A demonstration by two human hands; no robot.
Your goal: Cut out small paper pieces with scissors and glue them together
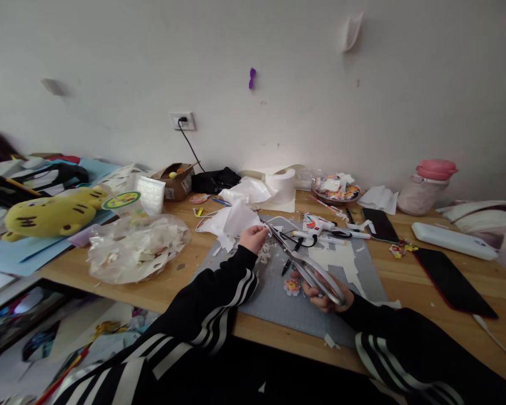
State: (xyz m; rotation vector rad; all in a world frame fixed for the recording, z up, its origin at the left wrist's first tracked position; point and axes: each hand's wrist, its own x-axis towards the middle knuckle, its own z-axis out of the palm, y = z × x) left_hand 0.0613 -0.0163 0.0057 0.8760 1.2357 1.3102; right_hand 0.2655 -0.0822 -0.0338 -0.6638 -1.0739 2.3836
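My right hand (324, 292) is wrapped round the grey handles of a large pair of scissors (307, 270). The blades slant up and left across the grey cutting mat (274, 315). Close to their tips, my left hand (254, 238) is closed in a pinch; what its fingers hold is too small to make out. Just behind that hand lies crumpled white paper (231, 220), and I cannot tell whether they touch. A small orange and pink cutout (292, 287) rests on the mat beside my right hand. A black pen (287, 266) lies under the scissors.
Paper scraps fill a clear plastic bag (130, 256) on the left, near a yellow plush toy (50, 216). A glue gun (318, 224), a phone (380, 224), a tablet (453, 281), a white case (453, 241) and a pink-lidded bottle (425, 188) stand or lie on the right.
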